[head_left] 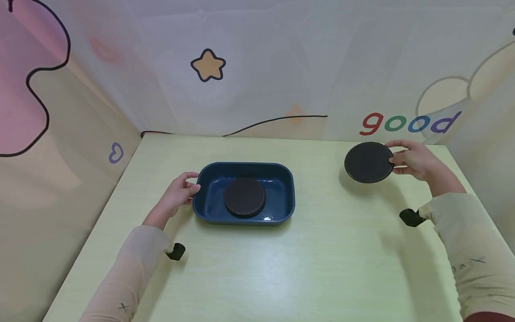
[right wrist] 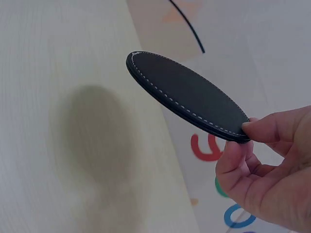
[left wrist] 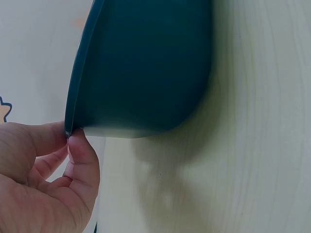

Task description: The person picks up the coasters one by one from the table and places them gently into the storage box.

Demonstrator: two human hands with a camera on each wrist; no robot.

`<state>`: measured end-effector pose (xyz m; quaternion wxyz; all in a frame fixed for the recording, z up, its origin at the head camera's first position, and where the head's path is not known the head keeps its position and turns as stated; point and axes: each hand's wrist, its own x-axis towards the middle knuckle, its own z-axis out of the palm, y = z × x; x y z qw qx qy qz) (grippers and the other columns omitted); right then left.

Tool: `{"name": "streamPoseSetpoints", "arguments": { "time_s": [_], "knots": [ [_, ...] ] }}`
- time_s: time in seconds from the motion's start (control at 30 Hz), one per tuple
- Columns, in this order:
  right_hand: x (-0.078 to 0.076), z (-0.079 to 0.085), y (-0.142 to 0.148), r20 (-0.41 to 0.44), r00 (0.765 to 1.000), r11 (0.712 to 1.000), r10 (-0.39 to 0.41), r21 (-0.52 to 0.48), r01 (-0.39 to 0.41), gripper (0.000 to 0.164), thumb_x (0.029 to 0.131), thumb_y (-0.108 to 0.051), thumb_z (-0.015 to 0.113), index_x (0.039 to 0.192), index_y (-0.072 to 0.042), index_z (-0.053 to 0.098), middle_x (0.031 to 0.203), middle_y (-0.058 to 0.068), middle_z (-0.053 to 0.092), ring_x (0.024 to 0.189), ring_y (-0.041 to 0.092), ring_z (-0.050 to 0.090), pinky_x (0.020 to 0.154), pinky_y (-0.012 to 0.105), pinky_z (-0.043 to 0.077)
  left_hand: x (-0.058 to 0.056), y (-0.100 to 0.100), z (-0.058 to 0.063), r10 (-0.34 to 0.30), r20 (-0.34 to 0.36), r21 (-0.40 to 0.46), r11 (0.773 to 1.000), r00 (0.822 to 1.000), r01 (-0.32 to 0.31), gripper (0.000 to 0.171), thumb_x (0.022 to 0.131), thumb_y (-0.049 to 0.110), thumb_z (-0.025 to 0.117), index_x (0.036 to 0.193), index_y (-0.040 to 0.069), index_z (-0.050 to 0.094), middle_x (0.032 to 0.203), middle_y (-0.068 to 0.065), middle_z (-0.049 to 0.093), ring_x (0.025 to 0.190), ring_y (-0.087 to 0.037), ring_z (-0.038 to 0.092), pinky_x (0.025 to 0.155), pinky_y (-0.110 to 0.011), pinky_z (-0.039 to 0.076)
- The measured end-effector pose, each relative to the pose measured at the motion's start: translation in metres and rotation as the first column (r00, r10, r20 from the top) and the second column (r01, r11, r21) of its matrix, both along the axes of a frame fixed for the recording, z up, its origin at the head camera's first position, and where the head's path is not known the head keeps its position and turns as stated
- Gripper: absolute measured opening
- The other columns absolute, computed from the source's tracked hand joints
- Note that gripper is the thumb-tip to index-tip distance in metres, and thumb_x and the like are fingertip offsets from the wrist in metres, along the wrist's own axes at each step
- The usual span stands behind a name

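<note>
A dark blue rectangular basin [head_left: 284, 197] with rounded corners stands on the table. My left hand [head_left: 179, 193] pinches its left rim between thumb and fingers, as the left wrist view also shows of the basin's side [left wrist: 146, 73]. Inside the basin lies a small stack of round black coasters [head_left: 244, 197]; how many cannot be told. Off to the right, my right hand [head_left: 414, 161] holds a round black coaster [head_left: 368, 162] by its edge, above the table. White stitching runs round this coaster [right wrist: 189, 92], and its edge looks layered. Thumb on top, fingers beneath.
The pale table [head_left: 322, 268] ends at a printed cloth backdrop [head_left: 257, 67] behind, with more cloth at both sides. A black wrist-mounted piece [head_left: 175, 252] sticks out from the left sleeve, another [head_left: 412, 218] from the right sleeve.
</note>
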<state>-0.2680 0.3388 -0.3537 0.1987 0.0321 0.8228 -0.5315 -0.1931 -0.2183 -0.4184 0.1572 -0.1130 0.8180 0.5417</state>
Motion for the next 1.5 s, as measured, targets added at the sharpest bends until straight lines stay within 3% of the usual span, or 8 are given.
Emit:
{"name": "streamPoseSetpoints", "arguments": {
  "time_s": [0.2, 0.43, 0.7, 0.97, 1.3, 1.5],
  "knots": [
    [0.006, 0.017, -0.019, -0.032, 0.999, 0.994, 0.008, -0.110, -0.012, 0.026, 0.090, -0.006, 0.045, 0.105, -0.028, 0.047, 0.079, -0.010, 0.052, 0.066, 0.007, 0.055, 0.064, 0.024, 0.047, 0.000, 0.001, 0.000, 0.003, 0.000, -0.003, 1.000, 1.000, -0.003, 0.040, 0.092, 0.013, 0.046, 0.130, 0.010, 0.034, 0.088, -0.005, 0.044, 0.070, -0.014, 0.051, 0.062, -0.022, 0.044],
    [0.010, 0.032, -0.051, -0.031, 0.999, 0.960, 0.035, -0.277, -0.042, 0.029, 0.088, -0.001, 0.048, 0.107, -0.022, 0.051, 0.076, -0.003, 0.059, 0.064, 0.012, 0.059, 0.061, 0.025, 0.048, 0.000, 0.002, 0.001, 0.005, 0.004, -0.002, 1.000, 1.000, -0.005, 0.041, 0.092, 0.013, 0.046, 0.130, 0.010, 0.034, 0.088, -0.005, 0.044, 0.070, -0.015, 0.051, 0.062, -0.022, 0.044],
    [0.015, 0.039, -0.084, -0.058, 0.993, 0.934, 0.098, -0.339, -0.112, 0.030, 0.087, 0.002, 0.048, 0.109, -0.018, 0.051, 0.078, 0.000, 0.058, 0.065, 0.014, 0.059, 0.061, 0.025, 0.049, 0.000, 0.003, 0.000, -0.001, -0.007, -0.001, 1.000, 1.000, 0.001, 0.040, 0.092, 0.013, 0.046, 0.130, 0.010, 0.034, 0.088, -0.005, 0.044, 0.073, -0.017, 0.052, 0.061, -0.022, 0.045],
    [0.019, 0.037, -0.117, -0.051, 0.987, 0.902, 0.151, -0.400, -0.159, 0.033, 0.085, 0.006, 0.048, 0.106, -0.018, 0.055, 0.079, 0.003, 0.055, 0.066, 0.015, 0.058, 0.062, 0.026, 0.049, 0.001, 0.005, 0.000, 0.000, -0.006, -0.004, 1.000, 1.000, 0.000, 0.040, 0.092, 0.013, 0.046, 0.130, 0.010, 0.034, 0.088, -0.005, 0.044, 0.072, -0.017, 0.052, 0.061, -0.022, 0.045],
    [0.023, 0.024, -0.158, -0.001, 0.970, 0.871, 0.245, -0.440, -0.221, 0.034, 0.084, 0.008, 0.046, 0.107, -0.017, 0.050, 0.079, 0.002, 0.052, 0.065, 0.014, 0.055, 0.061, 0.026, 0.047, 0.001, 0.006, 0.000, 0.006, 0.004, 0.003, 1.000, 1.000, -0.006, 0.040, 0.092, 0.013, 0.046, 0.130, 0.011, 0.034, 0.088, -0.005, 0.044, 0.074, -0.019, 0.053, 0.060, -0.021, 0.045],
    [0.023, 0.012, -0.182, 0.020, 0.964, 0.874, 0.267, -0.426, -0.233, 0.034, 0.084, 0.009, 0.045, 0.108, -0.016, 0.049, 0.080, 0.002, 0.051, 0.066, 0.014, 0.054, 0.062, 0.027, 0.047, 0.001, 0.007, 0.000, 0.007, 0.003, 0.001, 1.000, 1.000, -0.007, 0.040, 0.092, 0.013, 0.046, 0.130, 0.011, 0.035, 0.088, -0.006, 0.044, 0.075, -0.020, 0.053, 0.060, -0.021, 0.045]
  ]
}}
